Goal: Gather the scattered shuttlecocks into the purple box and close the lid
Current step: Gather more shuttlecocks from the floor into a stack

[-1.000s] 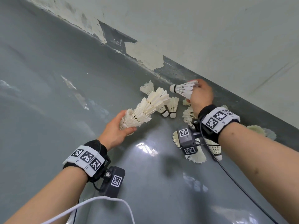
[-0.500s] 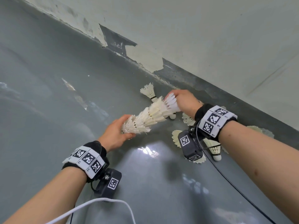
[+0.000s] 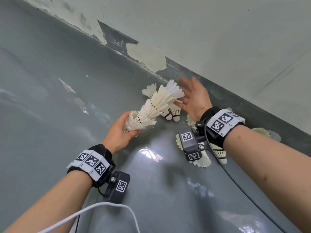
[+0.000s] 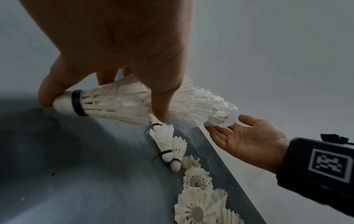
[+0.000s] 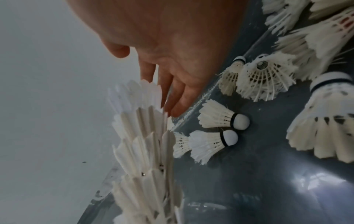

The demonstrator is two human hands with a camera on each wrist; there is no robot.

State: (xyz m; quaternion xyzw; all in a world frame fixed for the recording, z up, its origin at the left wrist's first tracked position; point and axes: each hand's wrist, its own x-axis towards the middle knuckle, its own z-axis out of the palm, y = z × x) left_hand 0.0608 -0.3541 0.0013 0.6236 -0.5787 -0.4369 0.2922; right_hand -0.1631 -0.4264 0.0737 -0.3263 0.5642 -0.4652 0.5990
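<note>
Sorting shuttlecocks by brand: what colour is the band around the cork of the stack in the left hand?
Black, on a white cork of the nested shuttlecock stack; the left wrist view shows it best.

Loose shuttlecocks (image 3: 175, 111) crowd the floor (image 3: 50, 98) along its edge under the wall (image 3: 218, 31); the floor away from that edge lies open for a hand.

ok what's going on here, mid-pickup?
A person is collecting shuttlecocks off the floor by a wall. The left hand grips a nested stack of shuttlecocks near its cork end. The right hand is open, palm beside the stack's top feathers, holding nothing. Two loose shuttlecocks lie just below the stack and more are under the right wrist. No purple box is in view.
</note>
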